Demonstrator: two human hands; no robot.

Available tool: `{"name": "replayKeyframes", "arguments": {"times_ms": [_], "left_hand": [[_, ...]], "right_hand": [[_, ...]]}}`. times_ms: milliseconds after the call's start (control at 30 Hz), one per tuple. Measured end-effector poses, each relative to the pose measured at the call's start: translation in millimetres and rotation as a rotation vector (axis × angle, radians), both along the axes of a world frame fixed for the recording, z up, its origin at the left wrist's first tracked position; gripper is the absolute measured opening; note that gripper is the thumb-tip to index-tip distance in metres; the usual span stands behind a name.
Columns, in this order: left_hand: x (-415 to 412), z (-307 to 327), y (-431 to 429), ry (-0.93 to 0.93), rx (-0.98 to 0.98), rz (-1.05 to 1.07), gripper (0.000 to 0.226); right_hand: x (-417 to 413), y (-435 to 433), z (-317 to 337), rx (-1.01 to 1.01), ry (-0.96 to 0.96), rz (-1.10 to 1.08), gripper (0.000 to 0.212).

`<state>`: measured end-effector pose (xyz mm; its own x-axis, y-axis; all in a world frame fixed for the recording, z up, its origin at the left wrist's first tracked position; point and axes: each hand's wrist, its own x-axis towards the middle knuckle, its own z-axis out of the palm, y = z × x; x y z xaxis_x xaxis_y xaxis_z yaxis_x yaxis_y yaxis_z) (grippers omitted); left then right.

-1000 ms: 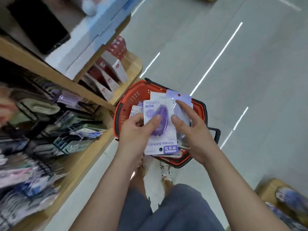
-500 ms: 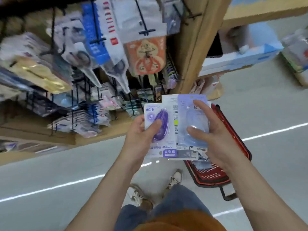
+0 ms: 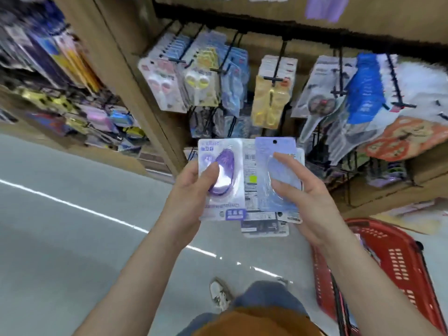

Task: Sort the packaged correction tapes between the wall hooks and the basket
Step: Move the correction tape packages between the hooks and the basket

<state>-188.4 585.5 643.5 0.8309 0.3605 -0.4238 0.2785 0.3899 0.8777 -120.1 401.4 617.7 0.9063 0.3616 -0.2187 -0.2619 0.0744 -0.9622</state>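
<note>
My left hand [image 3: 186,190] grips a packaged correction tape with a dark purple dispenser [image 3: 223,175], thumb pressed on its blister. My right hand [image 3: 303,197] holds a pale blue-purple package [image 3: 276,175] on top of a fanned stack of further packages [image 3: 265,227]. Both packs are at chest height in front of the wall hooks [image 3: 274,80], which carry hanging carded goods. The red basket [image 3: 397,265] stands on the floor at lower right, partly hidden by my right forearm.
A wooden upright post [image 3: 135,93] splits the display; more hooks with packaged stationery [image 3: 80,110] hang to its left. A wooden shelf edge [image 3: 388,192] runs below the right hooks. Grey floor lies at left; my shoe [image 3: 220,295] is below.
I have turned from the basket up to the hook wall. The packages rose with both hands and are now fanned side by side; the basket has shifted to the lower right.
</note>
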Motion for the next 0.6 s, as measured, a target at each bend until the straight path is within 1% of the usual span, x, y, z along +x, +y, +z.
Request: {"name": "replayKeyframes", "arguments": {"times_ms": [100,167,233,267,333,400,433,467,533,600], "left_hand": [[-4.8,11.0,41.4,-0.060,0.163,0.042,0.011],[-3.9,20.8,62.7,-0.100,0.259,0.042,0.010],[0.4,31.9,78.0,-0.141,0.334,0.023,0.020],[3.5,36.7,84.3,-0.153,0.368,0.007,0.025],[11.9,43.7,95.6,-0.160,0.405,-0.032,0.029],[22.3,47.9,108.1,-0.162,0.429,-0.069,0.030],[28.4,50.5,115.2,-0.173,0.438,-0.090,0.030],[35.4,53.6,122.3,-0.190,0.453,-0.117,0.031],[52.3,63.1,134.6,-0.194,0.491,-0.176,0.034],[68.9,72.1,144.5,-0.179,0.558,-0.196,0.038]], "right_hand": [[6.6,40.9,12.8,-0.021,-0.053,0.065,0.037],[12.0,62.0,18.9,-0.016,-0.085,0.103,0.028],[18.8,80.9,25.8,-0.040,-0.129,0.115,0.024],[23.2,89.9,28.5,-0.049,-0.135,0.109,0.025],[33.1,106.9,34.1,-0.006,-0.077,0.095,0.024],[45.4,121.2,37.9,0.102,0.040,0.113,0.016],[51.2,127.8,42.3,0.140,0.070,0.131,0.019],[57.7,132.8,45.6,0.137,0.045,0.157,0.025],[71.8,142.0,52.8,0.073,-0.073,0.189,0.033],[84.2,149.8,60.5,0.052,-0.123,0.178,0.032]]}}
